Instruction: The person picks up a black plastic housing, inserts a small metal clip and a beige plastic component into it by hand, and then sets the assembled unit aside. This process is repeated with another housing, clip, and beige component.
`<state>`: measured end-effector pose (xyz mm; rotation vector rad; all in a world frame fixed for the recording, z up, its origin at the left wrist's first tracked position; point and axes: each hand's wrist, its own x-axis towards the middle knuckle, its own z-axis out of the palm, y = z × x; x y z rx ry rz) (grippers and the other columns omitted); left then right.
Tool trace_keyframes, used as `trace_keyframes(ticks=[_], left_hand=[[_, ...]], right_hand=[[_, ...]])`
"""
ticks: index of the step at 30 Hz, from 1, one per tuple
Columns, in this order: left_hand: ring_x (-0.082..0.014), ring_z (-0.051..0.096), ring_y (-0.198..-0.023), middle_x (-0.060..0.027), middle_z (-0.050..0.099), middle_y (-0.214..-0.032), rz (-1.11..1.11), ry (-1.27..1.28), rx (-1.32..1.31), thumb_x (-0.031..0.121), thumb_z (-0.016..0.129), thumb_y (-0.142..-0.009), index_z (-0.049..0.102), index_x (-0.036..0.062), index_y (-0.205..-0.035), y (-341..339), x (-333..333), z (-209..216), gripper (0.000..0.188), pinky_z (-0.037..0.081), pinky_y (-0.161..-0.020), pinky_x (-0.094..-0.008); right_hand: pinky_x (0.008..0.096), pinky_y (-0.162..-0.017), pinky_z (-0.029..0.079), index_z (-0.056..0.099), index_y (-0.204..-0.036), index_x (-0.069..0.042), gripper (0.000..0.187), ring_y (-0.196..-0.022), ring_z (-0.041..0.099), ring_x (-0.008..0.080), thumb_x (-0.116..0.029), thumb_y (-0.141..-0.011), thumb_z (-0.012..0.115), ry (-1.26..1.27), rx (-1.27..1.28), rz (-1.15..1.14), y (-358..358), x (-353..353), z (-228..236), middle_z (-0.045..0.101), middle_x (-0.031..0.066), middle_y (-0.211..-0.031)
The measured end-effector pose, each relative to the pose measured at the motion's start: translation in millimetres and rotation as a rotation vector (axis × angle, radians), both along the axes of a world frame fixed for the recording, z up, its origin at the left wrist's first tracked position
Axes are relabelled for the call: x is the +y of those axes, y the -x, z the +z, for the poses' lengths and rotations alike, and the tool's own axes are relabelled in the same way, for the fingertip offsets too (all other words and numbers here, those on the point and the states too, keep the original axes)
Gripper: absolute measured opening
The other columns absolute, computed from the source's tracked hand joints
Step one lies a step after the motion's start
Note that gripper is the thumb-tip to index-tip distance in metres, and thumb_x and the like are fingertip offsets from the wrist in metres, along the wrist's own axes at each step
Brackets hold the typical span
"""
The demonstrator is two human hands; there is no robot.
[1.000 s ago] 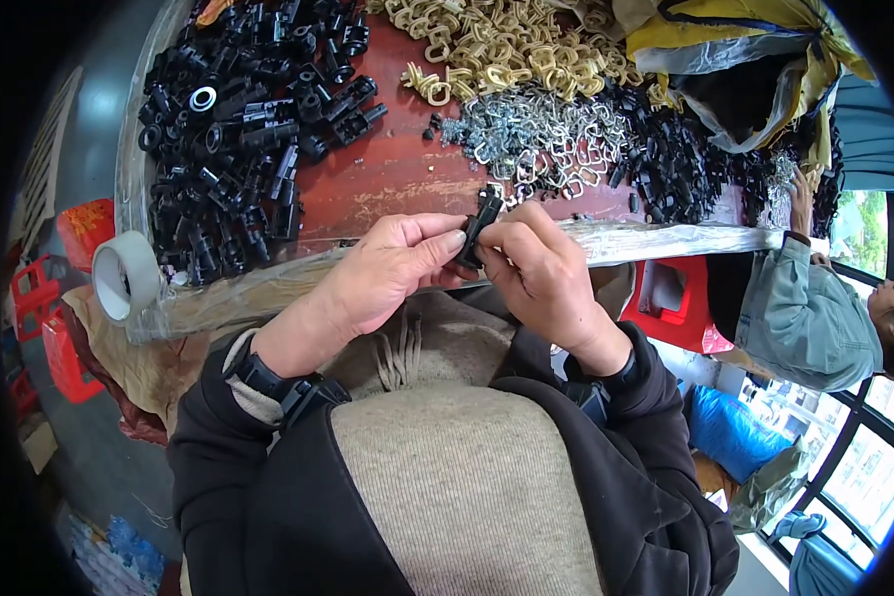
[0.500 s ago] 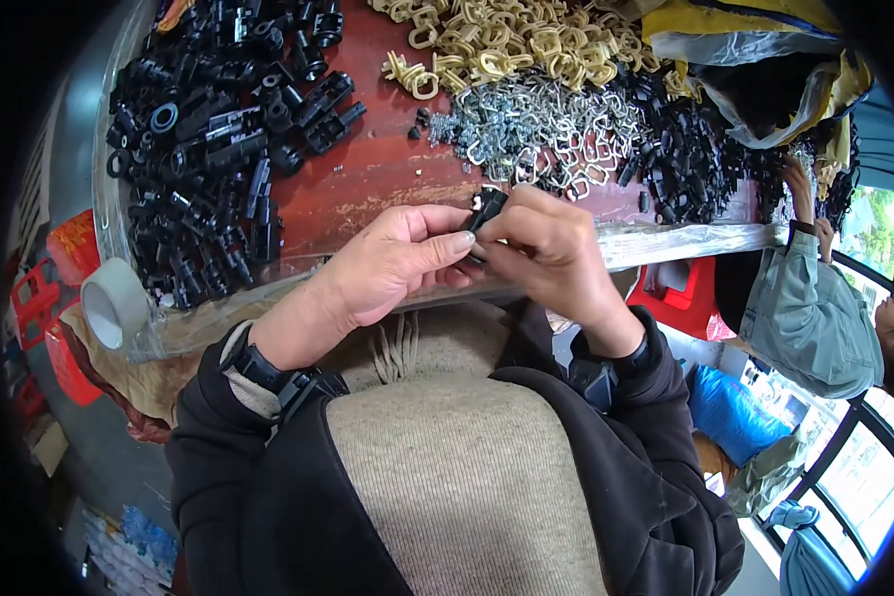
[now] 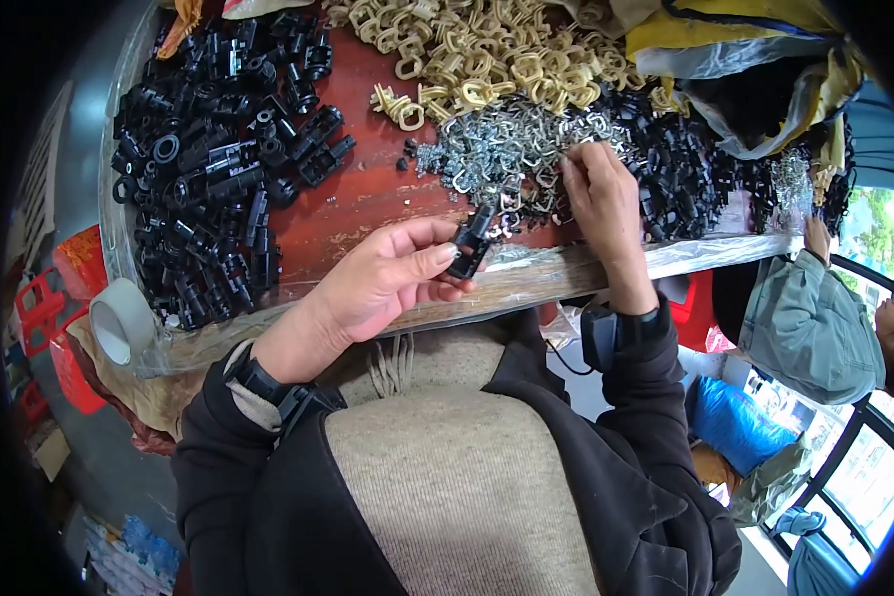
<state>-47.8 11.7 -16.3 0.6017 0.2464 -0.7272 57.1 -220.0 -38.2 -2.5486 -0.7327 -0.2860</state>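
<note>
My left hand [image 3: 382, 273] pinches a black plastic fitting [image 3: 474, 238] between thumb and fingers, tilted above the table's front edge. The fitting is oblong, with an opening in its near end. My right hand [image 3: 604, 199] is apart from it, reaching down at the right side of a heap of bent silver metal loops [image 3: 536, 149]. Its fingers are curled together at the heap; whether a piece is between them is hidden. Small silver springs or screws [image 3: 457, 154] lie at the heap's left. Small black plastic pieces [image 3: 680, 164] are piled right of my right hand.
Black plastic fittings [image 3: 219, 169] cover the left of the red table [image 3: 368, 209]. Cream plastic rings [image 3: 507, 60] lie at the back, beside a yellow-rimmed bag [image 3: 765, 89]. A tape roll [image 3: 121, 323] stands at the left corner. Another person [image 3: 815, 318] sits at the right.
My right hand has left the black fitting and moved right and away from me to the metal loops. My left hand keeps the fitting, now in plainer view.
</note>
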Motion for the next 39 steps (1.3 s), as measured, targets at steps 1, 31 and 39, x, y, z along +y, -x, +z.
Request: trace_keyframes(ticks=[1,31,39], left_hand=[[-0.0159,0.056,-0.083,-0.0085,0.055,-0.095,0.013,-0.015,-0.007,0.011,0.049,-0.083,0.045,-0.0001,-0.107,2.9,0.0,0.7,0.026,0.046,-0.072,-0.0255],[-0.0136,0.056,-0.077,-0.0042,0.056,-0.094,0.172,-0.117,0.020,0.012,0.055,-0.081,0.047,0.0038,-0.104,-8.5,-0.7,-7.7,0.026,0.044,-0.065,-0.0232],[-0.0107,0.054,-0.078,-0.0027,0.056,-0.094,0.234,-0.093,-0.043,0.012,0.055,-0.080,0.048,0.0025,-0.105,2.7,-6.7,-1.8,0.028,0.043,-0.067,-0.0234]], right_hand=[[0.0280,-0.051,0.041,0.051,-0.082,-0.002,0.009,-0.057,0.052,0.0208,-0.009,-0.078,0.054,0.001,-0.017,-0.001,2.6,-1.1,0.4,0.053,0.0079,-0.069],[0.0229,-0.042,0.035,0.052,-0.080,-0.004,0.007,-0.044,0.044,0.0144,-0.011,-0.081,0.053,-0.487,0.499,-0.161,15.1,11.6,1.8,0.054,0.0067,-0.065],[0.0167,-0.038,0.031,0.048,-0.083,-0.006,0.008,-0.040,0.039,0.0058,-0.013,-0.082,0.052,-1.375,1.275,-0.101,47.7,27.2,18.3,0.055,0.0060,-0.067]])
